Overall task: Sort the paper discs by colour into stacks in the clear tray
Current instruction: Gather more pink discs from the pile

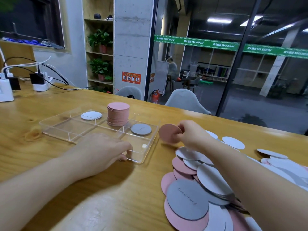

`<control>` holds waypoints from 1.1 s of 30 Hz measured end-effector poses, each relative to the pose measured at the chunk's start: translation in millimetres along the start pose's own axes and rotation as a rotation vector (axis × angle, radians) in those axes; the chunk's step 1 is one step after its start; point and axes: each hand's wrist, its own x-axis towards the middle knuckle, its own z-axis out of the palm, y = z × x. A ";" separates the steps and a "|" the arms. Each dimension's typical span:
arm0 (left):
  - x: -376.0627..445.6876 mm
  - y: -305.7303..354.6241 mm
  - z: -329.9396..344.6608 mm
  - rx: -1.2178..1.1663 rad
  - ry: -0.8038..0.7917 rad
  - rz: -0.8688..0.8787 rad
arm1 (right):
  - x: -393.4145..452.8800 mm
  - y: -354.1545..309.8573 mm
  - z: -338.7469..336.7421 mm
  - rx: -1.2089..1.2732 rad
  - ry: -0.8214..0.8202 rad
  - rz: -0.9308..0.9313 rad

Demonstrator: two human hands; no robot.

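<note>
The right hand point(190, 132) pinches a pink disc point(170, 133) by its right edge between thumb and fingers, holding it tilted above the table point(66, 189), just beside the right wall of the clear tray point(150, 145). The left hand point(106, 147) rests on the tray's near right corner, with the fingertips curled over the near rim. The tray is rigid transparent plastic with thin internal dividers forming rectangular compartments. A tall stack of pink discs point(118, 115) stands in a far compartment and rises well above the rim. A white disc point(91, 115) lies to its left, resting across a divider. A grey disc point(141, 129) lies flat in the compartment to the right of the pink stack, near the held disc. The nearer compartments show only the tray floor. Open tabletop lies in front of the tray, between the two forearms. A loose pile of discs point(196, 189) in pink, white and grey spreads over the table under and beside the right forearm; the discs are thin, flat, matte circles that overlap one another. The table is glossy, light-coloured wood with a visible knot left of the tray.
</note>
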 end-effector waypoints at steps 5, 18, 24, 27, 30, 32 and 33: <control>2.6 12.9 -6.7 -0.034 -0.026 0.038 | -21.8 10.4 -23.4 0.187 0.167 -0.089; 20.0 86.9 -29.4 -0.727 -0.027 -0.383 | -92.7 -1.4 -21.5 0.460 -0.020 -0.278; 24.6 88.4 -18.4 -1.234 0.156 -0.503 | -95.2 10.7 -14.5 0.071 0.074 -0.270; 23.7 87.9 -16.6 -1.235 0.159 -0.480 | -97.8 21.4 -16.0 -0.303 0.015 -0.320; 22.0 89.0 -15.0 -1.220 0.190 -0.477 | -99.4 21.2 -8.9 -0.379 0.065 -0.413; 20.7 87.2 -14.1 -1.187 0.209 -0.507 | -96.2 19.7 0.3 -0.484 0.131 -0.482; 20.7 86.5 -15.1 -1.174 0.222 -0.516 | -94.1 18.1 4.4 -0.518 0.187 -0.511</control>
